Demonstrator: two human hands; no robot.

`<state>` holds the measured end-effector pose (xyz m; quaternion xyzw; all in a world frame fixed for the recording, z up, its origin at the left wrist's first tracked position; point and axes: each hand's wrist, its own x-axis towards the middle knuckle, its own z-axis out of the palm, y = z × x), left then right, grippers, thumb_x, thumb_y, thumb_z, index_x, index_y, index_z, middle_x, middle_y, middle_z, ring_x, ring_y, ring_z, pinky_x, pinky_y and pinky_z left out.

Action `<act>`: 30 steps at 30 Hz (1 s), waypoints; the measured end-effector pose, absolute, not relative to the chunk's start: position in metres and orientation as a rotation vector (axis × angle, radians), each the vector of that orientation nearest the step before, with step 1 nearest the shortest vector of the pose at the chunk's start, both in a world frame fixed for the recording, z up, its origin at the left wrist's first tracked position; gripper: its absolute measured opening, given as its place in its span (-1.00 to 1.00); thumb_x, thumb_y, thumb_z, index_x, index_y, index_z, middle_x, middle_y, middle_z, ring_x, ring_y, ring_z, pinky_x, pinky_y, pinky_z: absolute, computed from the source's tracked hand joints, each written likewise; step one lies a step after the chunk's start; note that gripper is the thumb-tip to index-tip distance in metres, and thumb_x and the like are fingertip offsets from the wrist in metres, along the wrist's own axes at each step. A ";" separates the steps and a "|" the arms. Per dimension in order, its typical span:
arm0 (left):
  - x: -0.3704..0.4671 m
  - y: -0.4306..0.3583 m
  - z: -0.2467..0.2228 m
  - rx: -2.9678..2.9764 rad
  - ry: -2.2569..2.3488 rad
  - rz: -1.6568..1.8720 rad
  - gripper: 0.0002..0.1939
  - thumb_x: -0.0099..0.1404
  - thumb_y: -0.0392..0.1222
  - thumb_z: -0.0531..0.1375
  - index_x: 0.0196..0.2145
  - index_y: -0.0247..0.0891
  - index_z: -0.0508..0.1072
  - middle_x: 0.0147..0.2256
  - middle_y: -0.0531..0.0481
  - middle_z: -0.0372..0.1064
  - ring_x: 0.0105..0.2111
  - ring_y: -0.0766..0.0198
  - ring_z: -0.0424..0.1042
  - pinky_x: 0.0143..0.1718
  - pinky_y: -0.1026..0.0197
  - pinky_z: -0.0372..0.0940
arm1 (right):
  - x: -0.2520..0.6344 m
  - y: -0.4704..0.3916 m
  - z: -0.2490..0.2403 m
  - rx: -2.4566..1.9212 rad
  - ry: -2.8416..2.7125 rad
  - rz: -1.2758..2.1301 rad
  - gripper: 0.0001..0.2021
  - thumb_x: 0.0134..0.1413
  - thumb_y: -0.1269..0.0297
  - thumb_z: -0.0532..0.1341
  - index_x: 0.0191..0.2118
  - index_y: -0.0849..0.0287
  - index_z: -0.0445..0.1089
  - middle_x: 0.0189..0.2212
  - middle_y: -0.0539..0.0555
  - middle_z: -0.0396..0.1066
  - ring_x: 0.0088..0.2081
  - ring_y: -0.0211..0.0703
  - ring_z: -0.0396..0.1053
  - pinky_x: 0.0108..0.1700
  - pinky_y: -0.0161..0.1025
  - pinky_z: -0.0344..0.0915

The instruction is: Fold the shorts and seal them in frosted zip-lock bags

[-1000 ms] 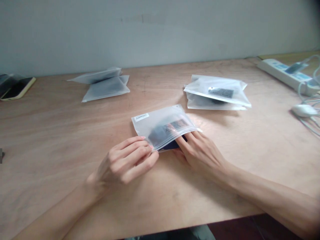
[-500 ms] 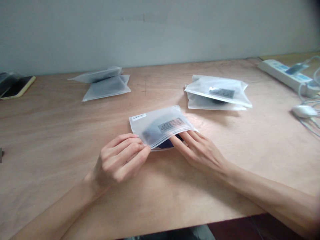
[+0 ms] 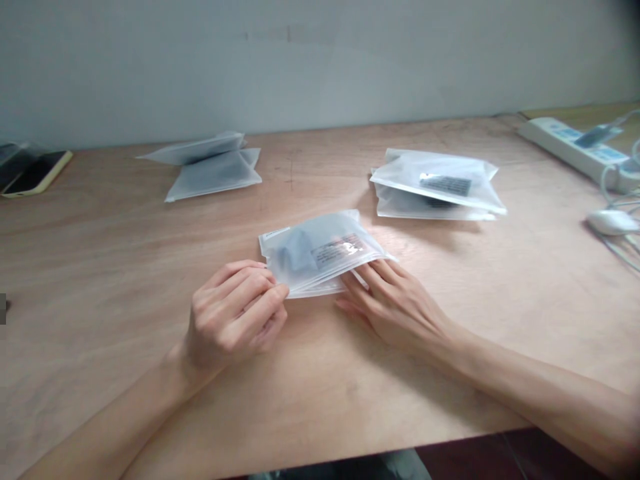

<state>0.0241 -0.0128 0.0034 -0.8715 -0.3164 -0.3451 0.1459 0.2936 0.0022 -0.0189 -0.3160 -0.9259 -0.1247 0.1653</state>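
Note:
A frosted plastic zip bag (image 3: 330, 233) lies at the middle of the table, its mouth towards me. Through its film a dark item shows blurred at the left, beside a printed label. My left hand (image 3: 237, 307) is closed, pinching the bag's near left corner between thumb and fingers. At the mouth's right side, my right hand (image 3: 395, 300) has its fingers stretched out and reaching in under the upper film, so the fingertips are hidden. Its thumb stays outside, low over the table.
Frosted bags (image 3: 440, 177) are stacked at the back right, and more bags (image 3: 215, 173) lie at the back left. A phone (image 3: 43, 175) is at the far left. At the right edge are a power strip (image 3: 575, 150), a white plug (image 3: 613, 222) and cables.
The dark blue item that showed in the bag's mouth is now out of sight there. My left hand has shifted slightly left with the corner, and the upper film lies lower.

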 end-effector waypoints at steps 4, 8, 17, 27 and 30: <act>0.021 -0.010 -0.001 -2.494 -0.928 -0.955 -0.78 0.15 -0.56 0.32 -0.29 -0.33 0.49 -0.41 -0.04 0.48 -0.34 0.16 0.53 -0.23 0.11 0.48 | 0.298 0.003 -0.016 -0.800 -2.607 -0.441 -0.66 0.31 0.41 0.22 0.14 0.47 0.44 0.06 0.39 0.50 0.05 0.23 0.46 0.02 0.08 0.49; 0.017 -0.007 -0.002 -2.463 -0.985 -0.911 -0.79 0.19 -0.53 0.34 -0.25 -0.32 0.51 -0.36 -0.07 0.51 -0.34 0.15 0.52 -0.28 0.13 0.44 | 0.302 0.002 -0.011 -0.668 -2.537 -0.538 -0.75 0.29 0.56 0.18 0.02 0.40 0.52 0.03 0.29 0.55 0.03 0.14 0.46 -0.03 -0.03 0.48; 0.015 -0.006 -0.006 -2.533 -0.978 -0.921 -0.81 0.26 -0.52 0.32 -0.23 -0.32 0.52 -0.33 -0.06 0.53 -0.32 0.18 0.54 -0.23 0.15 0.43 | 0.301 0.003 -0.016 -0.787 -2.614 -0.503 -0.66 0.29 0.56 0.15 0.13 0.47 0.44 0.02 0.31 0.54 0.01 0.15 0.44 -0.05 0.02 0.49; 0.015 -0.007 -0.007 -2.483 -1.088 -0.983 -0.77 0.32 -0.50 0.29 -0.12 -0.28 0.52 -0.27 -0.01 0.55 -0.27 0.25 0.56 -0.18 0.26 0.41 | 0.303 0.002 -0.010 -0.748 -2.509 -0.490 -0.81 0.29 0.59 0.15 -0.15 0.35 0.52 -0.22 0.20 0.59 -0.18 -0.04 0.48 -0.23 -0.15 0.38; 0.016 -0.007 -0.006 -2.447 -1.135 -0.951 -0.78 0.33 -0.51 0.26 -0.16 -0.26 0.50 -0.29 0.00 0.54 -0.26 0.22 0.56 -0.18 0.23 0.42 | 0.303 0.000 -0.010 -0.822 -2.445 -0.530 -0.83 0.25 0.60 0.19 -0.17 0.30 0.52 -0.25 0.15 0.60 -0.21 -0.08 0.48 -0.23 -0.17 0.36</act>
